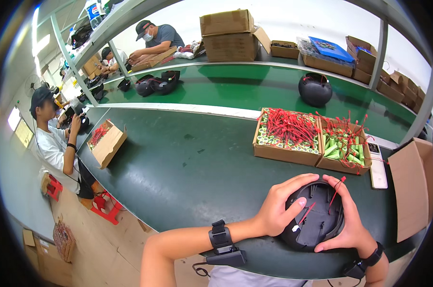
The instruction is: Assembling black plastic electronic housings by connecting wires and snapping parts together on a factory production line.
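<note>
Shell [324,227], black and rounded, sits over the near part of our green table [202,148], its hollow side facing us (whether it touches the tabletop we cannot tell). Our left hand [277,205] is clamped on its left wall, thumb over the rim, and our right hand [353,222] grips the opposite wall. Inside we see red wires [307,213], one with a white connector [296,228]. Beyond, two open cardboard boxes [286,153] side by side hold green cylinders [336,146] and tangled red leads [293,126]; a white device [378,173] lies beside them, just left of an open carton [409,191].
</note>
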Available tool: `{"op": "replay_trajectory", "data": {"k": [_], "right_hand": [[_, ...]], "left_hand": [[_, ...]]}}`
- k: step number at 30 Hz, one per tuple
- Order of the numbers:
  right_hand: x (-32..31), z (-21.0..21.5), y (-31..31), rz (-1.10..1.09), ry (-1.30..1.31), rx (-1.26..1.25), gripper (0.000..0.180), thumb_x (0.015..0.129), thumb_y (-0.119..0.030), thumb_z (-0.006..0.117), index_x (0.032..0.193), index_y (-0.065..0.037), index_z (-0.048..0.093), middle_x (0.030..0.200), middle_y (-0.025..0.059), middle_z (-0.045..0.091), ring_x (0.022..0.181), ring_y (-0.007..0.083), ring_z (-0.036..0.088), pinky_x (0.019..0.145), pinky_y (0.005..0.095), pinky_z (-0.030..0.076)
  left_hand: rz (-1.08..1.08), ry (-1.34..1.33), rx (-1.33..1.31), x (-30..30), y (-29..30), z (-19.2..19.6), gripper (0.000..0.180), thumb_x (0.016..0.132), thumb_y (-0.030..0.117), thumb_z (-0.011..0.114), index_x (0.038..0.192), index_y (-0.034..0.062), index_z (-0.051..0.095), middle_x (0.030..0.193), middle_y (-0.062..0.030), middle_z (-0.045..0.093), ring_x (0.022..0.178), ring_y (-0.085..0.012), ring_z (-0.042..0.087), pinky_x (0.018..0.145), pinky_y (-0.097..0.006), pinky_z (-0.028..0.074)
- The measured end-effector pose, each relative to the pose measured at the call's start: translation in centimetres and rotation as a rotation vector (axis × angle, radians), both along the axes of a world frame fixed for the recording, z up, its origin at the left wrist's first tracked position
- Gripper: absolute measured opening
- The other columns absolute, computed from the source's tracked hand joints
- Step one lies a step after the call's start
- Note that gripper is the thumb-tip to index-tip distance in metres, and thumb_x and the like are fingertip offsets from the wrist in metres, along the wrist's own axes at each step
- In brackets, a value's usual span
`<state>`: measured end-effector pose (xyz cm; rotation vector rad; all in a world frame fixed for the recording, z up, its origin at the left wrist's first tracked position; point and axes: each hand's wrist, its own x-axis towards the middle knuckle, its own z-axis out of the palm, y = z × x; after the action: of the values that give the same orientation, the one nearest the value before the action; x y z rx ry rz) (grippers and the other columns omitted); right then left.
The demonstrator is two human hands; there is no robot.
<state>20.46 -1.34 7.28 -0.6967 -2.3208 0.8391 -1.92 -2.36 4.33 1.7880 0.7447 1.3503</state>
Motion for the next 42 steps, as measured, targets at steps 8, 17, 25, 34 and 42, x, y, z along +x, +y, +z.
{"op": "replay_trajectory", "data": {"k": [8, 17, 25, 34, 42], "right_hand": [[-0.10, 0.39, 0.30, 0.022, 0.009, 0.041, 0.124, 0.043, -0.045, 0.090, 0.139, -0.002, 0.026, 0.139, 0.0230, 0.034, 0.130, 0.0380, 0.035, 0.107, 0.0454, 0.028], [-0.35, 0.85, 0.30, 0.034, 0.001, 0.028, 0.114, 0.042, -0.045, 0.091, 0.133, -0.003, 0.037, 0.139, 0.0230, 0.032, 0.129, 0.0378, 0.035, 0.104, 0.0443, 0.031], [-0.22, 0.95, -0.05, 0.018, 0.009, -0.094, 0.100, 0.044, -0.044, 0.090, 0.127, -0.009, 0.047, 0.140, 0.0222, 0.029, 0.128, 0.0375, 0.037, 0.102, 0.0439, 0.035], [-0.28, 0.92, 0.19, 0.026, 0.009, -0.029, 0.095, 0.043, -0.042, 0.091, 0.124, -0.014, 0.050, 0.140, 0.0233, 0.029, 0.126, 0.0392, 0.037, 0.101, 0.0438, 0.036], [-0.25, 0.77, 0.37, 0.043, 0.018, 0.015, 0.104, 0.042, -0.042, 0.091, 0.129, -0.010, 0.043, 0.139, 0.0249, 0.030, 0.127, 0.0398, 0.036, 0.100, 0.0446, 0.036]], "left_hand": [[-0.033, -0.032, -0.030, 0.11, 0.22, -0.16, 0.054, 0.084, 0.024, 0.042, 0.127, -0.0084, 0.046, 0.132, -0.0226, 0.048, 0.125, -0.0340, 0.045, 0.105, -0.038, 0.031], [-0.041, -0.023, -0.009, 0.03, 0.37, -0.46, 0.054, 0.085, 0.025, 0.042, 0.128, -0.0074, 0.046, 0.133, -0.0221, 0.047, 0.127, -0.0336, 0.043, 0.106, -0.039, 0.030], [-0.035, -0.086, 0.005, 0.23, 0.40, -0.63, 0.045, 0.083, 0.007, 0.049, 0.126, -0.0040, 0.048, 0.130, -0.0205, 0.050, 0.123, -0.0336, 0.046, 0.103, -0.038, 0.034], [-0.042, -0.030, -0.036, 0.13, 0.32, -0.34, 0.052, 0.079, 0.010, 0.045, 0.129, -0.0060, 0.045, 0.134, -0.0205, 0.047, 0.127, -0.0327, 0.043, 0.107, -0.039, 0.030], [-0.059, -0.037, -0.038, 0.06, 0.40, -0.34, 0.054, 0.077, 0.009, 0.044, 0.129, -0.0058, 0.045, 0.135, -0.0204, 0.046, 0.127, -0.0326, 0.042, 0.107, -0.038, 0.029]]}}
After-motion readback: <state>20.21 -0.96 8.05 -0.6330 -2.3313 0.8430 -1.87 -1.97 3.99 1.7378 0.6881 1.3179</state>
